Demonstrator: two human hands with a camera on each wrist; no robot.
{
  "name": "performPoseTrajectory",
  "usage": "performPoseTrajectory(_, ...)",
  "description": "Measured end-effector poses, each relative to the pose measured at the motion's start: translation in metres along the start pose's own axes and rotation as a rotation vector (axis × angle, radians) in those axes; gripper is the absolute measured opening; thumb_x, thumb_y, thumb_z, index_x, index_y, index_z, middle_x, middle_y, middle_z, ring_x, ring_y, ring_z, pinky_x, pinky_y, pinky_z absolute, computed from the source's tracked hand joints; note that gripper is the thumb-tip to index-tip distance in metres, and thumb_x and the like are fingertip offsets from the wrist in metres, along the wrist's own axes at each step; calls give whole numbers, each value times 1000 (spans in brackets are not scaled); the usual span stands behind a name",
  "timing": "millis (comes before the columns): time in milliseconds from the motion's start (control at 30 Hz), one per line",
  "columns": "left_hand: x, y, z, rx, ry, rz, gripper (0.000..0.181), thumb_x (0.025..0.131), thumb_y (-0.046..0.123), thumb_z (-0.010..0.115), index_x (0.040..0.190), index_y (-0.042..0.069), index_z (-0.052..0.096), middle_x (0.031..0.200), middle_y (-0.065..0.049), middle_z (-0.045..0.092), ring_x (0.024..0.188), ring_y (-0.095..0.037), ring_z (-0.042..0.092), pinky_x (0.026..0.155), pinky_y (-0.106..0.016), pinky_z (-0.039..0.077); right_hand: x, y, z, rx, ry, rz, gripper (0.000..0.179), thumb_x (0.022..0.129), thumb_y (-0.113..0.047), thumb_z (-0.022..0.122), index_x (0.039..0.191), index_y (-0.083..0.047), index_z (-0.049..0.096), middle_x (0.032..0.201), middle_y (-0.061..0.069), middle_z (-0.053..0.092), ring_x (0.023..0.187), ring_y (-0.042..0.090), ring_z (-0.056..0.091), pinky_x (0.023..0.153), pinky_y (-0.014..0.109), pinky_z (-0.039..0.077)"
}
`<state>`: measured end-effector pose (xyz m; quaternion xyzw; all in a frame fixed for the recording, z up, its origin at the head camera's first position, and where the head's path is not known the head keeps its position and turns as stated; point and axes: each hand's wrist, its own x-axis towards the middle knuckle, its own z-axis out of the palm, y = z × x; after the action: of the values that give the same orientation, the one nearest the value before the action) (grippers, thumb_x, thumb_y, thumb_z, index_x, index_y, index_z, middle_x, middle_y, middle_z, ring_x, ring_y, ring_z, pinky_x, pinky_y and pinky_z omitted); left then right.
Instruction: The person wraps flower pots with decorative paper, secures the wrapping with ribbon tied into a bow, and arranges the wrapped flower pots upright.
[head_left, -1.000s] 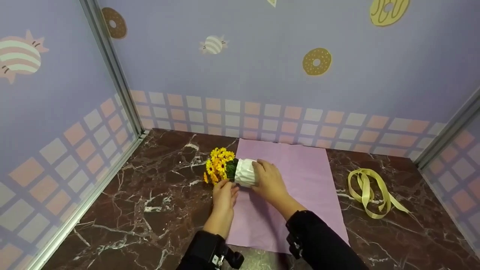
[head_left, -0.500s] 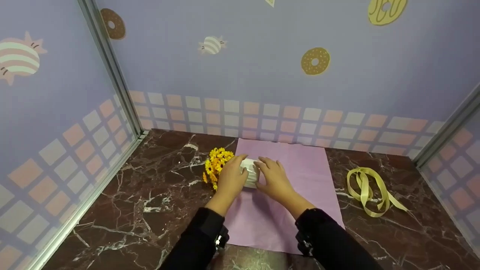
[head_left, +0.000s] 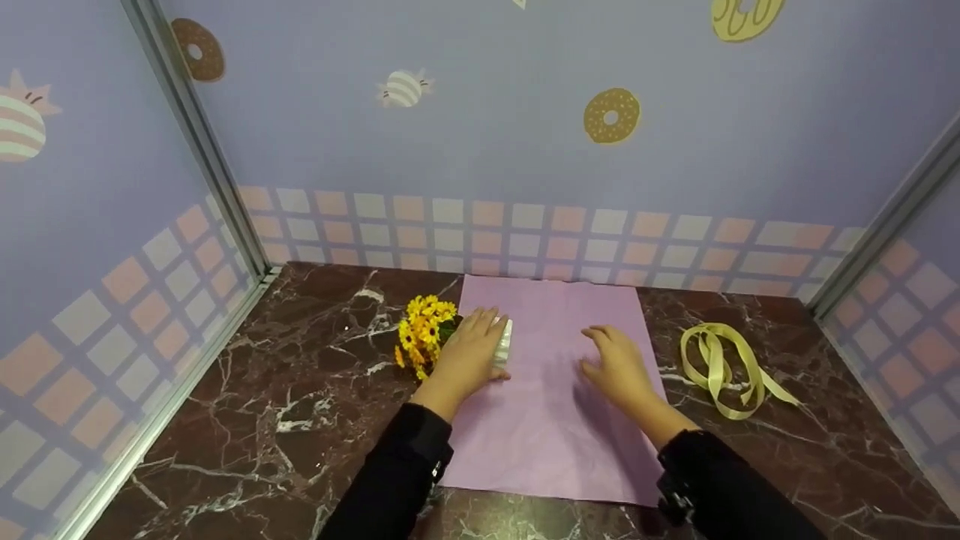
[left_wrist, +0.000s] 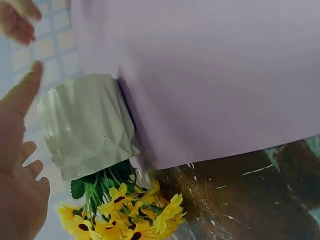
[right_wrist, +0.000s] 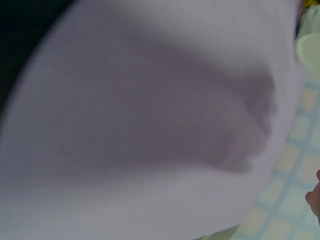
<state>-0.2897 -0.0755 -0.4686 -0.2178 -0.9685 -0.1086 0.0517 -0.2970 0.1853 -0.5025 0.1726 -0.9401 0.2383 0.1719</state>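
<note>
A white pot (head_left: pixel 505 346) with faceted sides lies tipped over on a sheet of pink paper (head_left: pixel 547 442), its yellow artificial flowers (head_left: pixel 421 334) pointing left past the paper's edge. My left hand (head_left: pixel 466 356) is over the pot and covers most of it in the head view, fingers extended. In the left wrist view, the pot (left_wrist: pixel 90 125) shows whole, with the thumb and loosely bent fingers beside it. Over the right part of the paper is my right hand (head_left: pixel 619 364), apart from the pot, fingers loosely spread and holding nothing. Only its fingertips (right_wrist: pixel 314 200) show in the right wrist view.
A loosely coiled yellow ribbon (head_left: pixel 716 367) lies on the dark marbled tabletop (head_left: pixel 300 390) to the right of the paper. Behind stands a patterned wall (head_left: pixel 510 135), with side panels at left and right.
My left hand has gone from beside the flowers to over the pot. The right hand has let go of the pot and drawn away to the right.
</note>
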Motion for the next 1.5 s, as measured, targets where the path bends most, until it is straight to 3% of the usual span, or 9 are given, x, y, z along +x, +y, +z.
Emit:
performPoseTrajectory(300,-1,-14,12,169,28,76,92,76,27,85,149,3,36,151,-15,38,139,-33,32,116,-45,21,-29,49,-5,-109,-202,198,58,86,-19,67,134,9,51,138,31,46,128,47,41,107,60,29)
performPoseTrajectory(433,-1,-18,18,237,86,91,74,81,9,78,146,3,41,147,-17,42,134,-34,39,113,-43,29,-35,58,-4,-114,-322,259,64,88,-25,68,136,12,46,144,33,37,134,49,31,108,64,24)
performPoseTrajectory(533,0,-19,21,261,121,90,65,85,-5,69,144,3,44,144,-18,45,131,-34,42,109,-41,35,-36,62,-2,-90,-367,299,67,89,-29,68,136,13,46,146,34,34,135,51,26,108,63,22)
performPoseTrajectory(767,4,-15,22,286,174,60,55,86,-6,65,139,2,50,135,-18,50,124,-35,46,103,-41,42,-36,65,-1,-68,-377,322,68,90,-32,66,137,13,45,146,34,32,135,52,27,108,63,21)
performPoseTrajectory(1000,8,-8,23,298,132,-10,60,83,-4,67,140,2,49,135,-18,50,125,-35,45,108,-41,36,-38,65,-1,-47,-375,333,69,91,-32,66,138,13,44,147,34,31,135,53,26,108,65,19)
performPoseTrajectory(1200,10,-5,22,243,136,-1,63,81,-7,68,140,2,49,132,-25,47,123,-38,46,105,-42,40,-40,66,-3,-13,-350,387,69,89,-31,69,137,12,46,146,36,29,134,53,27,108,64,21)
performPoseTrajectory(1400,13,-3,18,252,134,32,80,73,18,85,139,-5,46,127,-25,50,121,-37,48,106,-40,40,-40,68,-9,79,-285,477,74,82,-26,77,136,14,43,143,44,25,132,57,25,109,62,23)
performPoseTrajectory(1500,16,-2,16,234,149,41,80,71,20,87,134,-10,48,124,-23,53,118,-35,51,104,-39,41,-38,68,-15,60,-275,480,75,79,-25,80,134,14,46,139,44,31,129,57,29,108,61,26)
